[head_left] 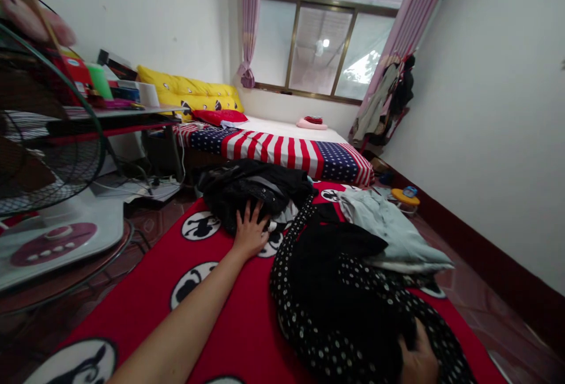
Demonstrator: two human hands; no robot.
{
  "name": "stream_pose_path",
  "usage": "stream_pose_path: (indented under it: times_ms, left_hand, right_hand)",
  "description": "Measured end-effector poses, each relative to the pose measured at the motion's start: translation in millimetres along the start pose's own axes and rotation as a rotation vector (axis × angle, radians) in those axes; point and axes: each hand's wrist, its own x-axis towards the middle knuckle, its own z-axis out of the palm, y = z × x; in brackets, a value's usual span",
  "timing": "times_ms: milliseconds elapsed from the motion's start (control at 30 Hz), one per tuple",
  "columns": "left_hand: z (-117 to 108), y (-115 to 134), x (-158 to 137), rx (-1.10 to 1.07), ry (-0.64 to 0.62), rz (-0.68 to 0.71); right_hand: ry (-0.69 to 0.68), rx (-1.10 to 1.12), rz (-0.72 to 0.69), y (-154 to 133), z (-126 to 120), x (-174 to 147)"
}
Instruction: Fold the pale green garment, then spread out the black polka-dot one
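dotted black garment stretched along the right half of the red bed cover

the black dotted garment (324, 278) lies on the red bed cover (132, 313), right of its middle. its long axis runs slantwise, the narrow dotted end pointing at the far edge and the broad end at the near right corner. dotted bands curve along both of its sides, with plain black cloth between.

the left arm reaches forward over the cover, and the left hand (251, 234) lies palm down with its fingers spread, fingertips on the dark clothes pile (251, 184) by the far left corner. the right hand (421, 360), low and close to the near right corner, is blurred; its thumb and fingers pinch a fold of the garment's broad end.

a pale green-blue garment (392, 228) lies along the right edge, just beside the dotted one. past the left edge, a bench (132, 114) carries a green container (99, 82) and a white cylinder (148, 95); what they hold cannot be seen. beyond the right edge, a yellow-topped stool (402, 198) bears a small blue object (410, 190).
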Motion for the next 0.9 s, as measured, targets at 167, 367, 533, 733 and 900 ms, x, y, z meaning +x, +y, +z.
stream_pose_path:
  times_ms: [167,367,533,733,900]
  left_hand:
    - [-8,16,-45,-0.162,-0.051,0.080]
    - [-30,46,-94,-0.536,-0.156,0.266]
    - [-45,64,-111,-0.656,-0.218,0.310]
    - [-62,60,-118,-0.939,-0.120,0.089]
    - [-74,-12,-125,-0.991,0.245,-0.386]
  right_hand:
    - [0.009,0.099,-0.041,-22,8,-12]
    - [-0.011,0.144,-0.123,-40,3,-28]
    - [-0.181,0.092,-0.426,-55,4,-50]
    - [-0.512,-0.302,-0.582,-71,5,-66]
    - [-0.775,-0.242,-0.617,-106,-6,-104]
